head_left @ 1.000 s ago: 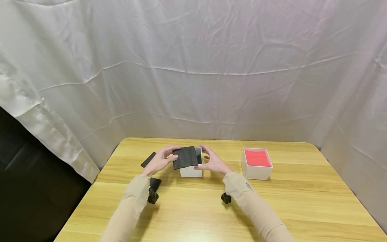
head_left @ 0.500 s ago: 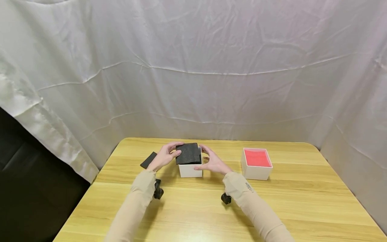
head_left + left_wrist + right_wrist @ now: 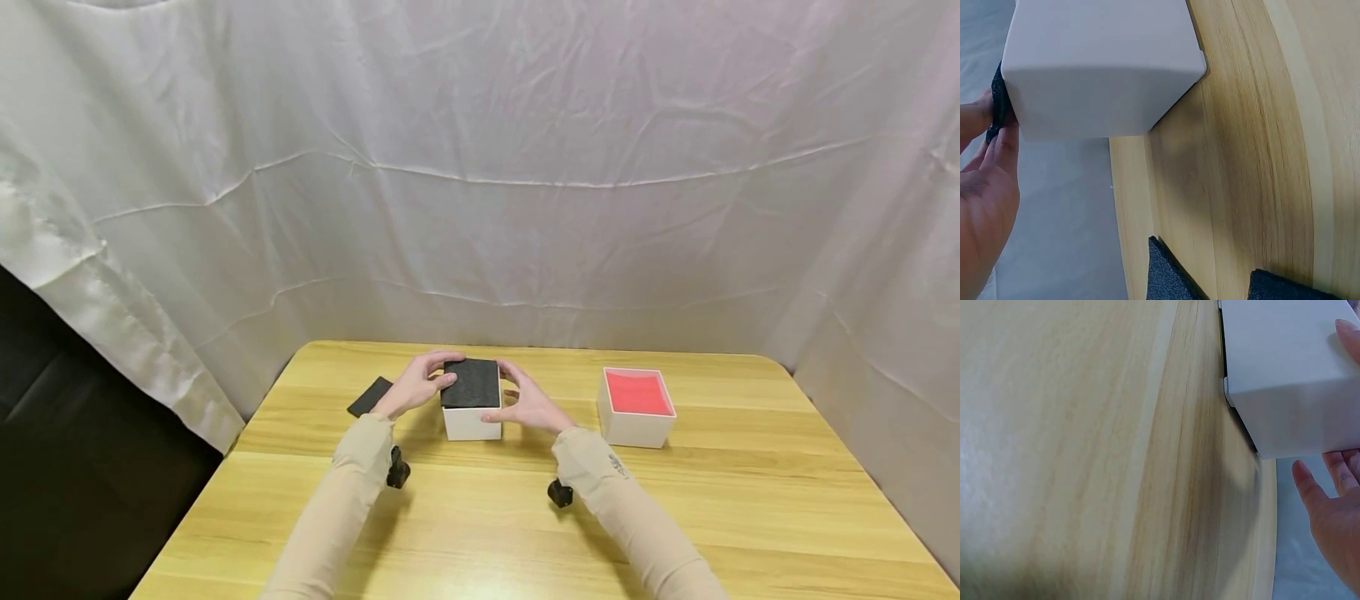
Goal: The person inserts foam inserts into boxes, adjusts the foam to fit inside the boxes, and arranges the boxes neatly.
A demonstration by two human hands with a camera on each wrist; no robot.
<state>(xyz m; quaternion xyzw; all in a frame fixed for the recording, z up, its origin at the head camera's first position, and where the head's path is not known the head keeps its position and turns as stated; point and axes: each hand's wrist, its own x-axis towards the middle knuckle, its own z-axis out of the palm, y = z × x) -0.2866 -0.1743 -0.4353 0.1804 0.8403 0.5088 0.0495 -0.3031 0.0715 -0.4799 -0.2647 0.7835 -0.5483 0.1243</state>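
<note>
A square black foam sheet (image 3: 472,383) lies flat across the top of a white box (image 3: 472,424), covering its opening. My left hand (image 3: 416,385) pinches the sheet's left edge between thumb and fingers, right at the box rim; in the left wrist view the foam edge (image 3: 1000,103) bends in that pinch. From the right side, my right hand (image 3: 531,406) holds the box, its thumb on the front face and fingers toward the back. The right wrist view shows the same hand (image 3: 1341,515) with fingertips at the box's far edge.
A second white box (image 3: 637,427) with a red sheet (image 3: 639,392) inside stands to the right. Left of my left hand lies a black foam piece (image 3: 369,397); the left wrist view shows another foam piece (image 3: 1285,287). A pale curtain hangs behind the wooden table (image 3: 480,533).
My left hand has moved right and slightly back, bringing the foam sheet from a tilted, offset position to flat over the box. The right hand and the box have stayed put.
</note>
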